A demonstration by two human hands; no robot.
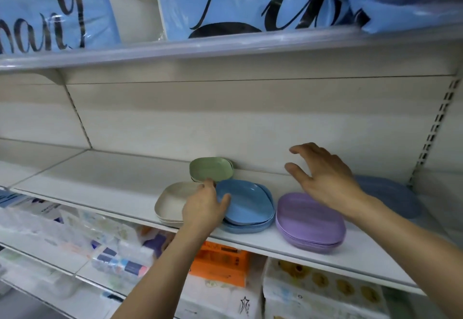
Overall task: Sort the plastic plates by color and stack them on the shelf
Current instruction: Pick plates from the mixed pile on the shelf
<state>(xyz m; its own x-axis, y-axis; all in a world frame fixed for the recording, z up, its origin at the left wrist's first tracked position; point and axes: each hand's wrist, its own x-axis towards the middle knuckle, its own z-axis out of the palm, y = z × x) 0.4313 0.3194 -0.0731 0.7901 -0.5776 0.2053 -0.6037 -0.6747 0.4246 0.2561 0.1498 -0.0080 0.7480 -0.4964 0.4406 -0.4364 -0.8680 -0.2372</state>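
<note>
Four stacks of rounded-square plastic plates sit on a white shelf (105, 181). A green stack (211, 168) stands at the back by the wall. In front of it lie a cream stack (170, 201), a blue stack (250, 203) and a purple stack (308, 218) near the shelf's front edge. My left hand (204, 208) grips the left rim of the top blue plate, which sits tilted on its stack. My right hand (323, 176) hovers above the purple stack with fingers spread and nothing in it. Another blue-grey plate pile (398, 198) lies behind my right forearm, partly hidden.
The shelf's left half is bare. An upper shelf (225, 48) holds blue plastic-wrapped packages. Below are packaged goods, an orange box (223, 266) and tissue packs. A slotted upright (436, 123) stands at the right.
</note>
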